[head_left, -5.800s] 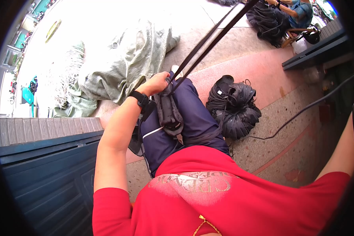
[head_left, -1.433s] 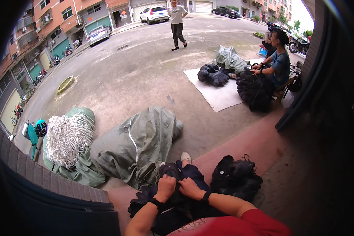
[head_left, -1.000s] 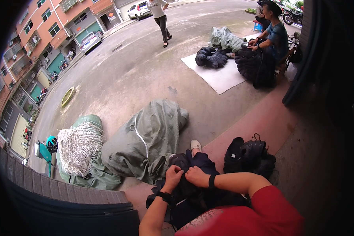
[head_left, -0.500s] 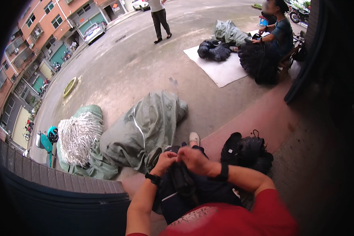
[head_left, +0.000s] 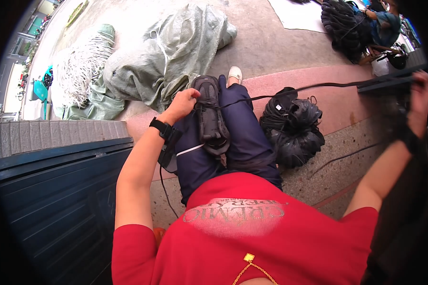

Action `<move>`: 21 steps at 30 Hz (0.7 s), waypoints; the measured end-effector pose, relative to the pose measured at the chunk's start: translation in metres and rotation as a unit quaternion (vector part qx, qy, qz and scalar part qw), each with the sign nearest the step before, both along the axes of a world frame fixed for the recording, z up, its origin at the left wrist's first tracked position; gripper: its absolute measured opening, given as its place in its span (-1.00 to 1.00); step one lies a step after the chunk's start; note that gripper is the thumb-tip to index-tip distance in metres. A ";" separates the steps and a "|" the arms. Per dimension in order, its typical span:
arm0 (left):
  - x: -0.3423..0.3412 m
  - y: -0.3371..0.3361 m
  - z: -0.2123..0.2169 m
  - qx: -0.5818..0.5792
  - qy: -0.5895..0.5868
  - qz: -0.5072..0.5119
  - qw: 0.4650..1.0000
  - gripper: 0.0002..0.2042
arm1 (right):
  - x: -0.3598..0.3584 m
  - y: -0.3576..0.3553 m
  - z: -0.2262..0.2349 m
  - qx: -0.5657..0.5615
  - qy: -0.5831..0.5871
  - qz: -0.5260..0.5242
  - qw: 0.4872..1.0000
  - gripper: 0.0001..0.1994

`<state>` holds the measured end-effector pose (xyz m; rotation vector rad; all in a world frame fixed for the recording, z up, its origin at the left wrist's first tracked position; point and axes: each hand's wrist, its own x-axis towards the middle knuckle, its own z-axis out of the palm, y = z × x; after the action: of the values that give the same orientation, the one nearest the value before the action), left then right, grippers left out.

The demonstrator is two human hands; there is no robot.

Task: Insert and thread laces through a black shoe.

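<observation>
The black shoe (head_left: 211, 119) lies on the thighs (head_left: 248, 130), its edge pinched by the left hand (head_left: 179, 105). The right hand (head_left: 420, 98) is blurred; its grip cannot be told. Excess pull on the black lace (head_left: 328, 85) could drag the shoe loose; slack could snag the black bundle (head_left: 294, 135).

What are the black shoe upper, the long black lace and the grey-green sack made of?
Shoe upper: probably matte fabric, perhaps mesh; it looks dull.
Lace: likely matte textile, being thin and flexible.
Sack: possibly woven plastic, fairly dull, judging by its crisp creases.
</observation>
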<state>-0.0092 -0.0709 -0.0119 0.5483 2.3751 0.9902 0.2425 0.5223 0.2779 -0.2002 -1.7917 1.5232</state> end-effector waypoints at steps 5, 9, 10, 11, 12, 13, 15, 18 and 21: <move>0.013 -0.012 0.004 -0.036 0.079 -0.087 0.992 -0.83 | -0.116 -0.255 -0.180 -0.103 -0.336 0.103 0.930 -0.82; 0.016 0.006 0.015 -0.066 0.177 -0.148 0.971 -0.86 | -0.144 -0.373 -0.263 0.085 -0.364 0.308 0.875 -0.66; 0.016 0.007 0.016 -0.076 0.215 -0.159 0.960 -0.86 | -0.146 -0.391 -0.269 0.161 -0.359 0.307 0.866 -0.64; 0.018 0.010 0.020 -0.049 0.213 -0.150 0.964 -0.87 | -0.147 -0.399 -0.278 0.211 -0.381 0.296 0.850 -0.64; 0.019 0.011 0.024 -0.048 0.211 -0.158 0.963 -0.87 | -0.146 -0.402 -0.287 0.260 -0.403 0.284 0.831 -0.65; 0.021 0.005 0.030 -0.082 0.220 -0.164 0.958 -0.89 | -0.143 -0.407 -0.283 0.266 -0.390 0.289 0.833 -0.70; 0.022 -0.004 0.033 -0.150 0.250 -0.202 0.935 -0.90 | -0.134 -0.409 -0.275 0.288 -0.373 0.273 0.839 -0.72; 0.030 -0.017 0.029 -0.162 0.251 -0.205 0.932 -0.89 | -0.118 -0.412 -0.279 0.344 -0.301 0.241 0.856 -0.75; 0.036 -0.017 0.031 -0.137 0.263 -0.180 0.938 -0.91 | -0.119 -0.416 -0.276 0.392 -0.313 0.232 0.833 -0.80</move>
<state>0.0265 -0.0882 0.0188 1.2054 2.6573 0.3651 0.1230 0.1061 0.0019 0.1884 -3.0239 0.9048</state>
